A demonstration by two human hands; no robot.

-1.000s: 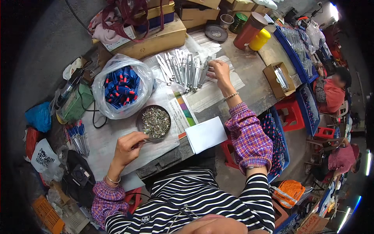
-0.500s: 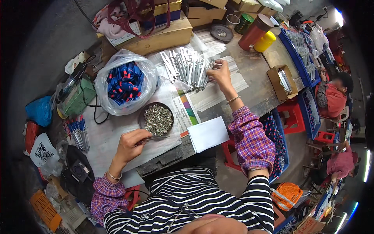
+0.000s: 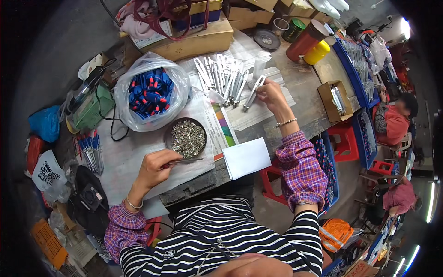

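My right hand pinches a long silver metal piece, slotted at its upper end and with a knob at the lower end. It is held to the right of a fanned pile of similar silver pieces on the white covering. My left hand is closed around a thin, flat metal piece whose tip points right; its exact kind is unclear. That piece lies by the near rim of a dark round bowl filled with small metal parts.
A clear plastic bag of blue-and-red parts stands left of the bowl. Folded white paper lies at the near edge. A brown canister, yellow bottle and open carton stand right. Co-workers sit farther right.
My right hand has drawn one silver piece away from the right side of the pile, moving slightly right and toward me. My left hand stays beside the bowl with the thin metal piece.
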